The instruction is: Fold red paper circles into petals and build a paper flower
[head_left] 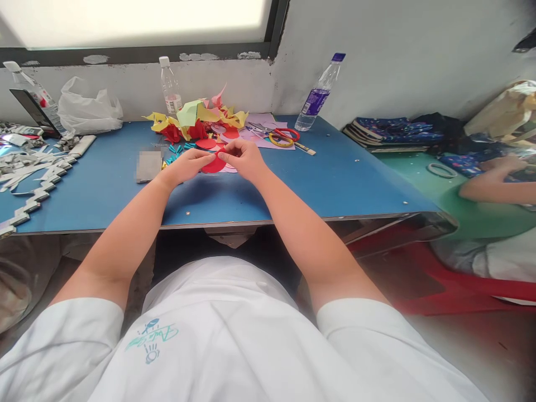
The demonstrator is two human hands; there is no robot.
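Note:
Both my hands meet over the blue table [335, 184] on a round red paper piece [214, 164]. My left hand [190, 164] pinches its left edge with fingers closed. My right hand [243, 156] pinches the upper right edge, fingers curled. Just behind them lie more red paper discs [206, 143] and small teal paper rolls [176, 149]. A heap of yellow, red, green and pink paper scraps [196, 118] sits further back.
Red and yellow-handled scissors [285, 137] lie on pink sheets at the back. Two plastic bottles [171, 86] [318, 95] stand by the wall. A grey block [148, 166] lies left of my hands. White folded strips [37, 178] cover the left. Another person's arm [494, 187] rests at right.

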